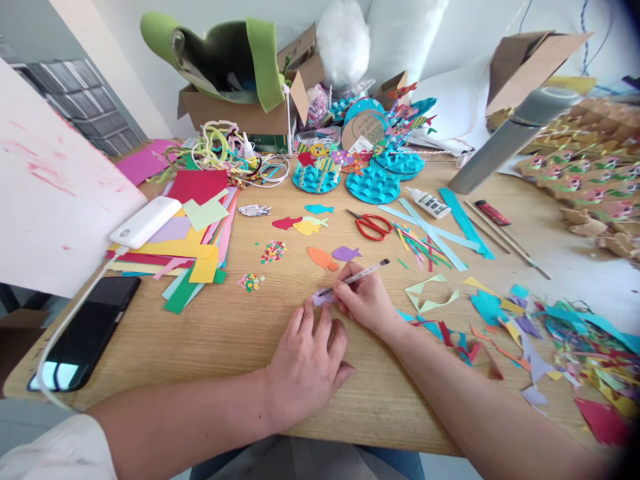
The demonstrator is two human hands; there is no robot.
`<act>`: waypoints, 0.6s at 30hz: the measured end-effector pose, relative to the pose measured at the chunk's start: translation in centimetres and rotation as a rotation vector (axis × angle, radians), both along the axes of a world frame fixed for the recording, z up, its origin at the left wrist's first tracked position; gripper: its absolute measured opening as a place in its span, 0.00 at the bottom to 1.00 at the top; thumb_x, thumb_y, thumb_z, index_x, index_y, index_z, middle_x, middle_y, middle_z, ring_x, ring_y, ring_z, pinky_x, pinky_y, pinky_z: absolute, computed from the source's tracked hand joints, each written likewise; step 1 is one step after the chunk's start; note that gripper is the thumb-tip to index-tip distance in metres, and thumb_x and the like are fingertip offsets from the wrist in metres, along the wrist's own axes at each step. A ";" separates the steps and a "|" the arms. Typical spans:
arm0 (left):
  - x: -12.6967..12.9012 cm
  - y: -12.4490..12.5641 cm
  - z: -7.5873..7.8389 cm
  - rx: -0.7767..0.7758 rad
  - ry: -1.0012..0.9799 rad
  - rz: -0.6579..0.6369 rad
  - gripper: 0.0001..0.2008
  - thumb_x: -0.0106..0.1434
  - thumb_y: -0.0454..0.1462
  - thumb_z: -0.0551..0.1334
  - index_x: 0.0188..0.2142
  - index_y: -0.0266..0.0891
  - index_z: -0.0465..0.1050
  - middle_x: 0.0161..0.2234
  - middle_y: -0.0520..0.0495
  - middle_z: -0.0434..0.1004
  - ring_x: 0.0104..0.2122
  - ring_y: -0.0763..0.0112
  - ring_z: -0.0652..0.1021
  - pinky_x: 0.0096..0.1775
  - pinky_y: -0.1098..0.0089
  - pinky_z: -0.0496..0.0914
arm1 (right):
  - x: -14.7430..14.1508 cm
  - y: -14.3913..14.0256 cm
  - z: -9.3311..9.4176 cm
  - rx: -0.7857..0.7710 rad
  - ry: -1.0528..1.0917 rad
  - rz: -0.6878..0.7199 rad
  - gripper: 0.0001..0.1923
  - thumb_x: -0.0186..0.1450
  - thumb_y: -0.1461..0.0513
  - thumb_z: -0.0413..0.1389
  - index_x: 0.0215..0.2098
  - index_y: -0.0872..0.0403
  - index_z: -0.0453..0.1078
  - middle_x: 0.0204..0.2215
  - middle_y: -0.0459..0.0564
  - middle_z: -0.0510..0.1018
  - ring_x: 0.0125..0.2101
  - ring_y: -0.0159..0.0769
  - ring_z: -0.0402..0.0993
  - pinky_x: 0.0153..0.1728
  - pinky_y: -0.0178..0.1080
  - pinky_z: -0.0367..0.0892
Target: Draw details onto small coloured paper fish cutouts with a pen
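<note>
My right hand (367, 300) grips a pen (367, 271) with a clear barrel, its tip down on a small light-purple paper piece (324, 297). The fingertips of my left hand (310, 353) press on the near edge of that piece, fingers stretched and slightly spread. Just beyond lie an orange paper fish (321, 257) and a purple paper fish (347, 253). Farther back are a yellow fish (309, 227), a red fish (287, 223), a blue fish (319, 209) and a patterned grey fish (254, 211). Red-handled scissors (373, 225) rest to their right.
Coloured paper sheets (195, 247), a power bank (145, 221) and a phone (87, 333) lie left. Small confetti piles (273, 252) sit mid-table. Paper scraps (565, 347) cover the right. Behind stand blue decorated discs (373, 184), a glue bottle (430, 202) and a grey flask (505, 147).
</note>
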State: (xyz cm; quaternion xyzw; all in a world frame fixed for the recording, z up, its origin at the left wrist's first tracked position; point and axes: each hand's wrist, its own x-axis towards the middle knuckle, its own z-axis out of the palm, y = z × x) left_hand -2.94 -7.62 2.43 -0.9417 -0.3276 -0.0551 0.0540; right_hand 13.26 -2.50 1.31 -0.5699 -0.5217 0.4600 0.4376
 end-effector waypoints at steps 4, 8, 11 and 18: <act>0.0 0.0 0.0 -0.007 0.003 0.003 0.28 0.64 0.52 0.54 0.52 0.31 0.65 0.55 0.28 0.66 0.57 0.38 0.65 0.54 0.51 0.57 | 0.0 0.0 0.0 0.003 0.013 0.009 0.05 0.56 0.66 0.52 0.26 0.52 0.60 0.13 0.38 0.69 0.12 0.26 0.63 0.13 0.28 0.56; 0.0 0.0 -0.1 -0.007 0.008 0.003 0.28 0.64 0.52 0.54 0.52 0.31 0.65 0.55 0.28 0.66 0.57 0.38 0.65 0.54 0.51 0.57 | 0.0 0.0 0.1 -0.001 0.017 0.001 0.04 0.56 0.66 0.52 0.26 0.52 0.60 0.12 0.38 0.68 0.12 0.25 0.62 0.13 0.28 0.56; 0.0 0.0 0.0 -0.013 0.011 0.005 0.28 0.64 0.53 0.54 0.52 0.31 0.65 0.55 0.28 0.66 0.57 0.38 0.65 0.54 0.51 0.57 | -0.1 0.0 0.1 -0.003 0.011 -0.002 0.05 0.55 0.66 0.53 0.26 0.52 0.60 0.12 0.38 0.68 0.12 0.25 0.62 0.13 0.27 0.56; 0.0 0.0 0.0 -0.006 -0.002 0.004 0.28 0.64 0.52 0.55 0.52 0.31 0.65 0.55 0.28 0.66 0.57 0.39 0.65 0.54 0.51 0.57 | 0.0 -0.1 0.1 -0.015 0.034 0.009 0.05 0.56 0.66 0.53 0.26 0.52 0.60 0.12 0.38 0.68 0.12 0.25 0.62 0.13 0.27 0.55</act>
